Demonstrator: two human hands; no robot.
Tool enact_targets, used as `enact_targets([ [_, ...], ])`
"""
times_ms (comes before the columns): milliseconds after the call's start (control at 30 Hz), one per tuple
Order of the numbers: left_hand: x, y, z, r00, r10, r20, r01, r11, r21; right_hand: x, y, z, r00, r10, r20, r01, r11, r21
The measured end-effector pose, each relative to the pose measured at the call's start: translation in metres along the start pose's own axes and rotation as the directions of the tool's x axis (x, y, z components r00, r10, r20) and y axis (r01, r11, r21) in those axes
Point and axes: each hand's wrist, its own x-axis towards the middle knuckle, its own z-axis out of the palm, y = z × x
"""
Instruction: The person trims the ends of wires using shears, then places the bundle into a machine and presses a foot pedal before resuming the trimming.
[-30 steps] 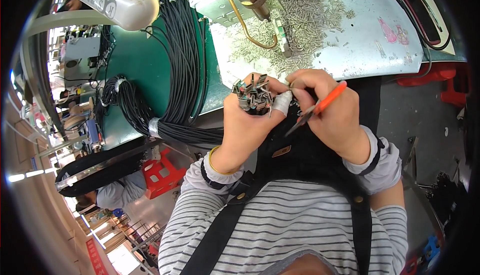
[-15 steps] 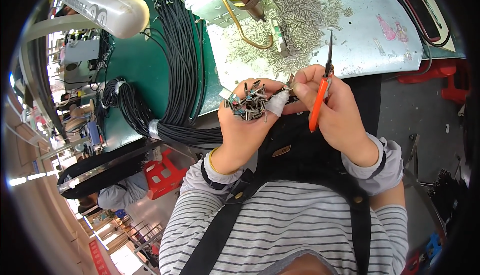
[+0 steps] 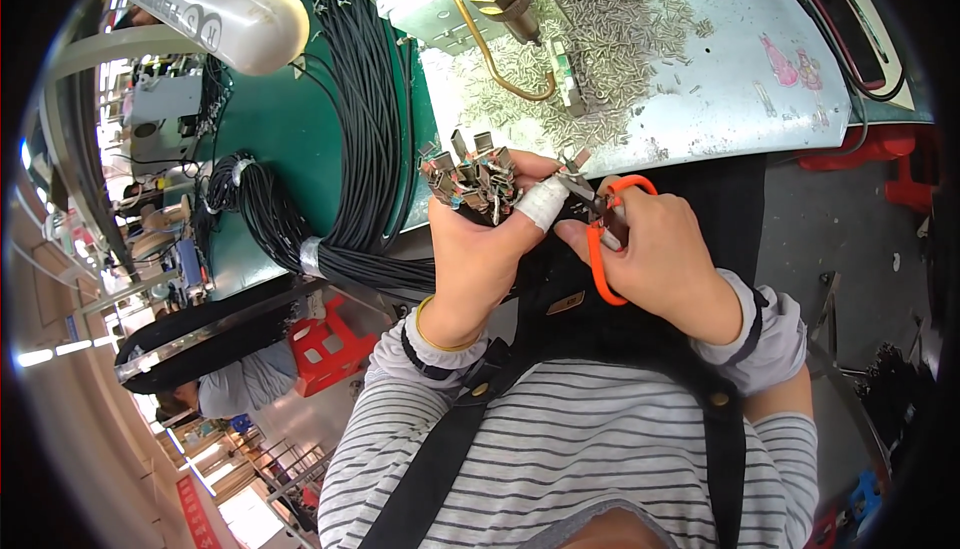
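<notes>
My left hand (image 3: 470, 269) is closed around a bundle of metal cable connectors (image 3: 472, 177) whose ends fan out above the fist. White tape wraps its thumb, and past the thumb tip one single connector (image 3: 574, 161) sticks out, pinched against the forefinger. My right hand (image 3: 665, 249) grips scissors (image 3: 603, 284) by their orange handles. The dark blades point left and up, right beside the taped thumb and the lone connector. Whether the blades touch its wire, I cannot make out.
Beyond my hands a metal worktop (image 3: 730, 89) carries a heap of small metal pieces (image 3: 610, 49) under a machine nozzle (image 3: 510, 11). Black cables (image 3: 365, 119) lie coiled on the green table (image 3: 262, 124) at left. Red stools (image 3: 335, 344) stand below; another person sits at far left.
The scissors have swung from pointing away, lying in my palm, to a grip by the handles with blades at the left thumb. The bundle has tilted slightly left.
</notes>
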Motion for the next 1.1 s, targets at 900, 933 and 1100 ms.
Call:
enact_targets([
  [900, 0.082, 0.004, -0.012, 0.939, -0.271, 0.210, 0.318, 0.917, -0.240, 0.082, 0.009, -0.019, 0.961, 0.276, 0.023, -0.236, 0.769, 0.594],
  [933, 0.084, 0.004, -0.014, 0.936, -0.261, 0.236, 0.318, 0.916, -0.245, 0.082, 0.010, -0.018, 0.965, 0.262, 0.002, -0.212, 0.776, 0.595],
  [1100, 0.083, 0.005, -0.016, 0.937, -0.238, 0.254, 0.301, 0.922, -0.246, 0.081, 0.012, -0.014, 0.973, 0.229, -0.034, -0.167, 0.795, 0.584],
])
